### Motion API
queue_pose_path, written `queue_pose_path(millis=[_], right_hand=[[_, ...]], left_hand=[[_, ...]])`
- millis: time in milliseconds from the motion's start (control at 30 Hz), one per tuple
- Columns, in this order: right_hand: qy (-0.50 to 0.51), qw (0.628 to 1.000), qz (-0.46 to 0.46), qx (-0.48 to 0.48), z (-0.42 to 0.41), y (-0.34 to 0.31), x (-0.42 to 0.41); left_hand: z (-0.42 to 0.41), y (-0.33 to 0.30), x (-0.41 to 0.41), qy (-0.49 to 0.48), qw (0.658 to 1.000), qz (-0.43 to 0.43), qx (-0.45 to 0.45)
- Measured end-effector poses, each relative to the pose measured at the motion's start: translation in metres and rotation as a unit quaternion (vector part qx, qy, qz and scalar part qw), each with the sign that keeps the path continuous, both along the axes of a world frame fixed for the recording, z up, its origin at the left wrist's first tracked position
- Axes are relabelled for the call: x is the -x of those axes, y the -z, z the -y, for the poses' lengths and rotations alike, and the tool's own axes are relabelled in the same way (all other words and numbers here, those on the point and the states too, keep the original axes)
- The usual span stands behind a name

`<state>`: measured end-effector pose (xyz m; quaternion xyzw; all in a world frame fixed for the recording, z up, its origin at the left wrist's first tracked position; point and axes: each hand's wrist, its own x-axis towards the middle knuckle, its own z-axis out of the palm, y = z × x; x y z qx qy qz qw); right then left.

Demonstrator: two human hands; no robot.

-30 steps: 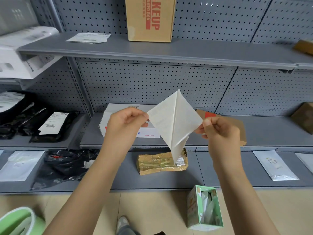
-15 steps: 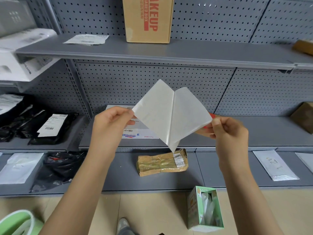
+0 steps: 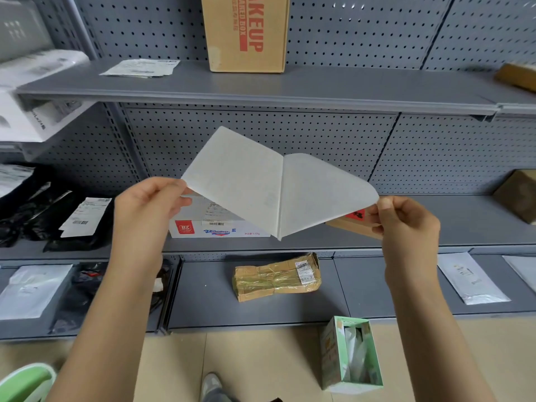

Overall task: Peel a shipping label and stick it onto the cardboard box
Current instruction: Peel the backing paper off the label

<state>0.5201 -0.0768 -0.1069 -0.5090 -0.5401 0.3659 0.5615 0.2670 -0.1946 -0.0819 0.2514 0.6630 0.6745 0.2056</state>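
I hold a white shipping label sheet in the air in front of the shelves, split into two leaves that join along a seam down the middle. My left hand (image 3: 148, 207) pinches the corner of the left leaf (image 3: 235, 181). My right hand (image 3: 406, 224) pinches the rounded corner of the right leaf (image 3: 322, 192). I cannot tell which leaf is the label and which the backing. A tall cardboard box (image 3: 246, 33) printed MAKEUP in red stands on the top shelf. A flat brown cardboard box (image 3: 352, 226) lies on the middle shelf, mostly hidden behind the sheet and my right hand.
A white carton (image 3: 214, 224) sits on the middle shelf behind the sheet. A taped brown parcel (image 3: 277, 277) lies on the lower shelf, with black bags (image 3: 43, 216) and white mailers (image 3: 471, 278) to the sides. An open green box (image 3: 351, 353) stands on the floor.
My hands have drawn apart, the left going left and the right going right. The two leaves have spread from a narrow fold into a wide, flatter V.
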Motion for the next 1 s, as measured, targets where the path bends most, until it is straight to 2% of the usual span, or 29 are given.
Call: queue_pose_path(millis=[1000], right_hand=[[0.072, 0.997, -0.028, 0.003, -0.013, 0.002, -0.027]], left_hand=[[0.005, 0.004, 0.01, -0.025, 0.999, 0.018, -0.026]])
